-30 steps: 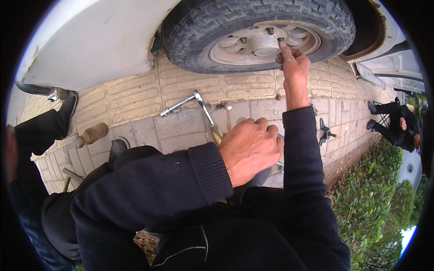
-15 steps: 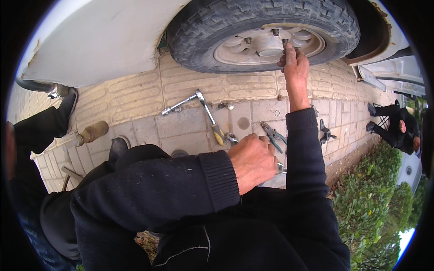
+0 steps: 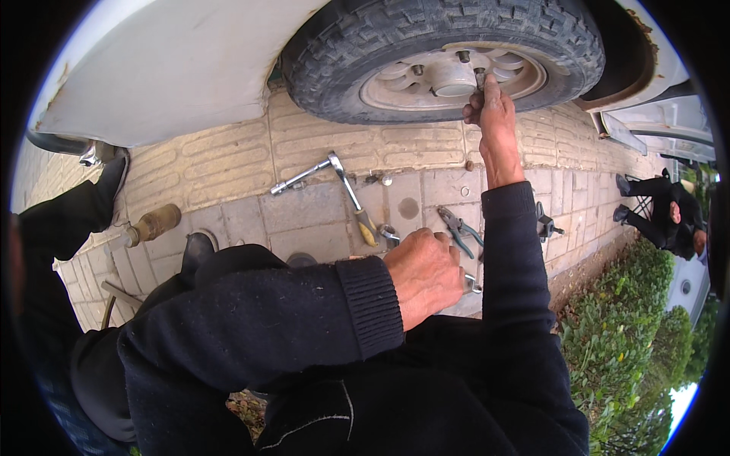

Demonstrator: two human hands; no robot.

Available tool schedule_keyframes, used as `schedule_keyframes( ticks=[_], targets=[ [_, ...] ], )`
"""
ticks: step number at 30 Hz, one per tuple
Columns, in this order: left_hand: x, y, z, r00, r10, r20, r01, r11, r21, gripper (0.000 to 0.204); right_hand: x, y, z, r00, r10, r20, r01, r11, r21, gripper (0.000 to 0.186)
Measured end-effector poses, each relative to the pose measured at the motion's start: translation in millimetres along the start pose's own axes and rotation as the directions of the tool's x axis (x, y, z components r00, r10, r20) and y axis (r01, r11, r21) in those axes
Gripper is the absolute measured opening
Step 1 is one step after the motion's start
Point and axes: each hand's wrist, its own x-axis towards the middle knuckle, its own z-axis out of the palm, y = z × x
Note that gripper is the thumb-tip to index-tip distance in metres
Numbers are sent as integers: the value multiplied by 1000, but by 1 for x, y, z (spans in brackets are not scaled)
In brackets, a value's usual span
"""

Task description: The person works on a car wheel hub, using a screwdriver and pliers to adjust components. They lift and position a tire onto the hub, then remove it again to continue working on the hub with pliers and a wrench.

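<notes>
Your right hand (image 3: 498,121) pinched a nut (image 3: 480,74) on the far wheel (image 3: 357,87), right of its hub (image 3: 452,79); I couldn't tell whether your curled left hand (image 3: 424,272) held anything. Pliers (image 3: 458,229) it mostly hid earlier lay uncovered.

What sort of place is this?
Outdoors, probably a roadside pavement or parking strip: patterned paving underfoot, a white vehicle with its wheel right at the paving, and a leafy hedge alongside.

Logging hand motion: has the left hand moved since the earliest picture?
Yes: the left hand has shifted lower in view, farther from the tyre.
</notes>
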Motion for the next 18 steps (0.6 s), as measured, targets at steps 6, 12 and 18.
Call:
schedule_keyframes(
  ticks=[6,12,18],
  targets=[
    [-1,0,1,999,-13,-32,14,1000,16,12,-1,0,-1,998,-51,22,52,996,-73,47],
    [0,-1,5,997,-22,-74,22,1000,0,12,12,7,-7,985,-171,17,165,909,-384,50],
    [3,-2,9,999,-17,-43,16,999,-31,9,18,12,-2,994,-110,0,108,976,-188,49]
  ],
)
